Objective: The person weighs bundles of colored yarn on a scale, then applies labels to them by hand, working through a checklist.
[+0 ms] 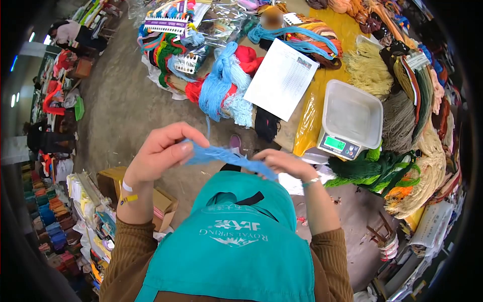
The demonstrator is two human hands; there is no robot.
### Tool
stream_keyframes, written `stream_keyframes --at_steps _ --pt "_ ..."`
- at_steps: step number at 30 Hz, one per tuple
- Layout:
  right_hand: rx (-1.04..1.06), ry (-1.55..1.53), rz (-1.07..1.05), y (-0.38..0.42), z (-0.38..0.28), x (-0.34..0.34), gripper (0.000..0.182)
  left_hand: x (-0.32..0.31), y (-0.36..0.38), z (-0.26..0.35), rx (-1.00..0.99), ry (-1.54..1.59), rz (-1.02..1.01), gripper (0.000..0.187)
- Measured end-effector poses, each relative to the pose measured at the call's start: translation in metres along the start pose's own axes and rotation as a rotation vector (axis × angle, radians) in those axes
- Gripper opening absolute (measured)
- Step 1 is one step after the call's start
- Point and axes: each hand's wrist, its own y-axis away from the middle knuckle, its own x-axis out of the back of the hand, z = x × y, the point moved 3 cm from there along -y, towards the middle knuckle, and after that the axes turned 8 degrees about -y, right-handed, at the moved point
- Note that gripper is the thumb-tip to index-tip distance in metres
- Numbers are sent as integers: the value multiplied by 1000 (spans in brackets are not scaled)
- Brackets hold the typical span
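A length of blue thread (226, 155) is stretched between my two hands in front of the teal apron. My left hand (168, 151) pinches one end of it between thumb and fingers. The other end lies in the closed fingers of my right hand (283, 165). Beyond my hands, a bundle of light blue thread (224, 83) hangs over the table edge beside red thread (248, 59). A printed sheet (282, 79) lies to the right of that bundle. Near my right hand stands a digital scale (338, 145) with a lit green display and a clear plastic tray (352, 113) on top.
Green thread (372, 168) lies below the scale, with cream thread (420, 176) and many other skeins along the right. Multicoloured skeins and hole-punched cards (166, 25) are at the upper left of the table. An open cardboard box (163, 209) stands on the floor at left.
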Motion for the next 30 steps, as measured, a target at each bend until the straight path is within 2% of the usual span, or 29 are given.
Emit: stream_keyframes --at_steps 1,3,5,7,10,11,14,15,16,17,19,20,21,22,24,26,27,29,30 --pt "3 116 -124 -13 -2 -15 41 -1 1 -1 0 2 0 23" --pt "-47 44 -286 -30 -7 -42 44 7 6 -4 61 -18 78 22" --pt "-131 92 -272 -26 -20 -53 42 22 13 -12 80 -23 122 22" --pt "82 162 -301 -17 -30 -60 40 35 16 -19 138 -65 203 21" --pt "71 222 -172 16 -48 -57 32 54 13 -50 217 -137 256 22" --pt "108 198 -53 24 -53 -59 23 53 8 -64 229 -141 220 22" --pt "79 212 64 52 -69 -70 15 48 -7 -120 275 -99 67 27" --pt "163 187 55 61 -79 -79 11 39 -15 -144 287 -80 54 29" --pt "179 259 44 67 -81 -82 11 31 -21 -166 196 -74 29 31" --pt "195 331 33 71 -82 -86 11 27 -28 -181 196 -68 26 31" --pt "209 337 78 71 -85 -96 11 27 -43 -203 189 -433 80 29" --pt "183 404 116 70 -86 -97 10 29 -54 -213 189 -427 78 29" --pt "157 472 153 69 -87 -98 10 36 -67 -222 192 -407 166 28" --pt "230 456 183 66 -84 -102 16 45 -81 -232 196 -387 253 27" --pt "222 513 196 73 -86 -104 13 67 -114 -250 79 -543 424 29" --pt "204 539 266 84 -88 -109 14 88 -145 -259 27 -649 544 37" --pt "198 537 273 89 -95 -114 14 99 -162 -268 27 -642 538 37" --pt "357 569 398 104 -121 -123 9 119 -194 -281 15 -805 624 51" --pt "394 556 396 115 -127 -123 8 125 -206 -281 38 -822 646 56"
